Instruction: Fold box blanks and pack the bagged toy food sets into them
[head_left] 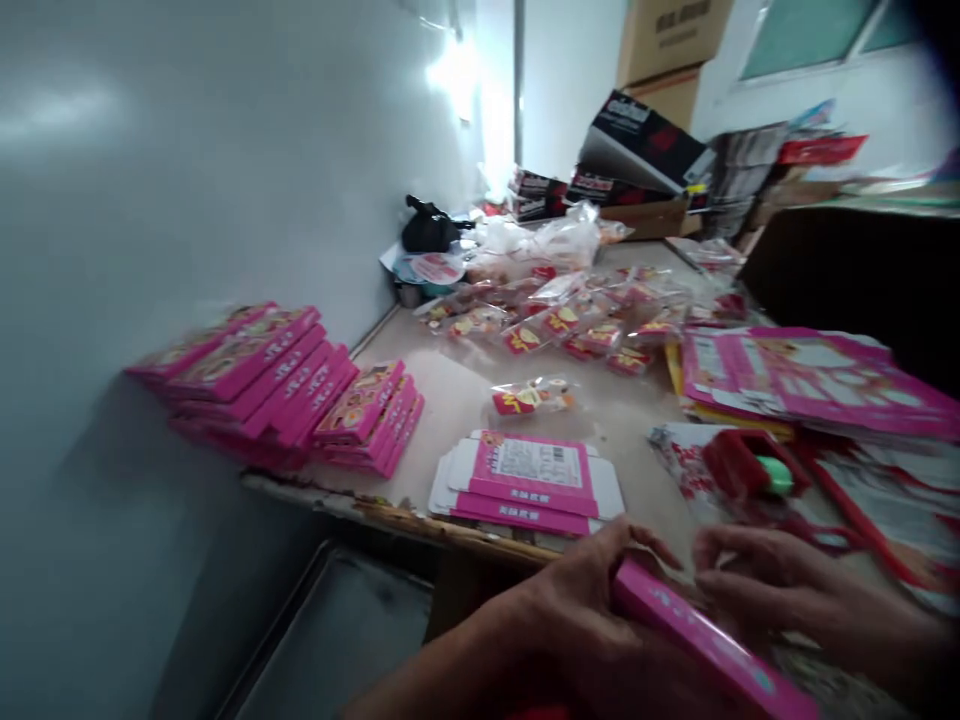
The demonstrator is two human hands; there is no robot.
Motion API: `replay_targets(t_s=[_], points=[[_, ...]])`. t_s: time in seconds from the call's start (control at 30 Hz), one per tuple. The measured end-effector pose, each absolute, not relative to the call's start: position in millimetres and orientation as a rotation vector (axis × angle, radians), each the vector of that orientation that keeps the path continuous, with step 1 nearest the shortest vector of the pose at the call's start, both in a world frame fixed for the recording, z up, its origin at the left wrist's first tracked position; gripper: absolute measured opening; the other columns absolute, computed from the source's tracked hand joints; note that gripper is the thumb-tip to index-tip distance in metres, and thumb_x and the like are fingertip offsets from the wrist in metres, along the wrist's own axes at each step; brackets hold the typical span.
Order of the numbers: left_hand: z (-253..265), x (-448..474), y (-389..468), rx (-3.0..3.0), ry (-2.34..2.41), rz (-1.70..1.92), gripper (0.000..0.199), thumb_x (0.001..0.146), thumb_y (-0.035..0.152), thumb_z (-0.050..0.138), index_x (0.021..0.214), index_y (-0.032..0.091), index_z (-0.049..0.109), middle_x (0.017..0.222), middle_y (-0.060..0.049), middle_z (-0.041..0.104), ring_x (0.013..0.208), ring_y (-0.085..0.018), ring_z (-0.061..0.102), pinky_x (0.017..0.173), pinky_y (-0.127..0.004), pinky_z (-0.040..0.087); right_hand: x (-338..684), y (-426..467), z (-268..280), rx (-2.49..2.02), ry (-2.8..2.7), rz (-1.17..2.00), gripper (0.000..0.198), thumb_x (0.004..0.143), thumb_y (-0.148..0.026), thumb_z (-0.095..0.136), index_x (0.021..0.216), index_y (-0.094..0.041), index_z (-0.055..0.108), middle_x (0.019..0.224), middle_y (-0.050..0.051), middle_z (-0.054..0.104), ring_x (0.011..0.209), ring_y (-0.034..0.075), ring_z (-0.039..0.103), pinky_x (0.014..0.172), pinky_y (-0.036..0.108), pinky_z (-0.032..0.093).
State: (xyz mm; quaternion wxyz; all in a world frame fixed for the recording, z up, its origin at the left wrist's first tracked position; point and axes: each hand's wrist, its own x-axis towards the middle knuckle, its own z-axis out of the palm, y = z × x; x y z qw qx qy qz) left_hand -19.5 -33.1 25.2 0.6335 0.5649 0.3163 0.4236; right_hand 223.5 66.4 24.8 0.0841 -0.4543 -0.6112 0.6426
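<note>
At the lower right my left hand [585,610] is closed round a narrow pink carton [697,635], held tilted in front of the table edge. My right hand [787,585] is beside the carton's far end, its fingers curled in and blurred; what they hold, if anything, I cannot make out. Flat pink and white cartons [532,475] lie on the table just beyond my left hand. Behind them lies a clear packet [532,398] with a red and yellow label. A red tape dispenser [750,470] is beyond my right hand.
Stacks of filled-looking pink boxes [262,375] stand along the left table edge by the wall. Several clear packets [570,320] are heaped mid-table. Flattened pink cartons [817,375] are piled at right near a dark open box [847,270]. Black boxes [637,145] are at the back.
</note>
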Motion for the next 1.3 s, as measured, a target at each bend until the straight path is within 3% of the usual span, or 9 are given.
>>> replay_targets(t_s=[0.1,0.23,0.37,0.6,0.8,0.9,0.97,1.13,1.3], points=[[103,-81,-50,1.95,0.949,1.044,0.027,0.088,0.02,0.075,0.116,0.023,0.073,0.109,-0.007,0.079,0.102,-0.02,0.073,0.098,-0.033,0.054,214,76,21,-1.408,-1.732,1.65,0.056,0.06,-0.079,0.078,0.084,-0.028,0.07,0.069,0.013,0.07,0.057,0.025,0.061,0.056,0.038,0.045],[163,-175,-65,2.508,1.752,1.193,0.03,0.089,0.014,0.071,0.116,0.026,0.073,0.116,-0.003,0.078,0.114,-0.021,0.071,0.107,-0.036,0.052,188,76,24,-1.145,-1.874,1.794,0.06,0.069,-0.082,0.068,0.092,-0.027,0.071,0.074,0.013,0.072,0.063,0.026,0.064,0.061,0.038,0.05],[116,-260,-68,2.332,2.632,1.133,0.022,0.091,0.019,0.063,0.11,0.023,0.072,0.115,-0.005,0.077,0.114,-0.023,0.069,0.107,-0.039,0.051,163,51,7,-1.002,-2.171,1.746,0.046,0.088,-0.069,0.059,0.09,-0.025,0.07,0.07,0.004,0.067,0.064,0.02,0.059,0.058,0.029,0.043],[24,-278,-99,2.064,3.027,1.089,0.029,0.084,0.005,0.053,0.098,0.021,0.073,0.105,-0.007,0.077,0.106,-0.027,0.07,0.105,-0.045,0.049,177,38,-31,-0.993,-2.183,1.786,0.039,0.097,-0.057,0.055,0.092,-0.021,0.068,0.079,0.002,0.067,0.073,0.018,0.059,0.065,0.026,0.044],[10,-166,-3,2.22,2.342,0.869,0.025,0.093,0.021,0.062,0.117,0.024,0.068,0.116,-0.006,0.072,0.115,-0.023,0.063,0.107,-0.039,0.047,152,51,-26,-1.05,-1.826,1.787,0.038,0.092,-0.056,0.064,0.086,-0.018,0.067,0.074,0.0,0.064,0.068,0.015,0.055,0.063,0.026,0.041],[-6,-134,63,2.163,2.037,0.26,0.083,0.064,0.051,0.091,0.135,0.021,0.059,0.137,-0.013,0.06,0.128,-0.033,0.054,0.106,-0.044,0.046,131,41,-26,-1.091,-1.537,1.774,0.039,0.085,-0.056,0.073,0.096,-0.019,0.069,0.087,0.002,0.068,0.08,0.017,0.06,0.069,0.027,0.045],[-16,-129,91,2.165,1.921,0.054,0.095,0.047,0.059,0.095,0.127,0.02,0.063,0.131,-0.015,0.06,0.123,-0.038,0.054,0.102,-0.048,0.047,124,31,-30,-1.124,-1.347,1.839,0.044,0.082,-0.057,0.076,0.103,-0.02,0.068,0.095,0.004,0.07,0.086,0.019,0.064,0.071,0.027,0.049],[-6,-140,118,2.196,1.814,-0.036,0.08,0.053,0.049,0.095,0.117,0.015,0.063,0.127,-0.018,0.06,0.121,-0.04,0.053,0.102,-0.05,0.042,129,40,-37,-1.192,-1.124,1.833,0.06,0.075,-0.059,0.082,0.118,-0.02,0.066,0.118,0.01,0.071,0.102,0.026,0.069,0.084,0.036,0.057],[50,-139,121,2.128,1.436,-0.036,0.041,0.069,0.033,0.088,0.105,0.022,0.072,0.099,0.0,0.073,0.089,-0.021,0.067,0.08,-0.027,0.049,125,73,-31,-1.215,-1.254,1.539,0.079,0.07,-0.063,0.083,0.131,-0.018,0.059,0.131,0.018,0.067,0.118,0.032,0.066,0.102,0.047,0.053]])
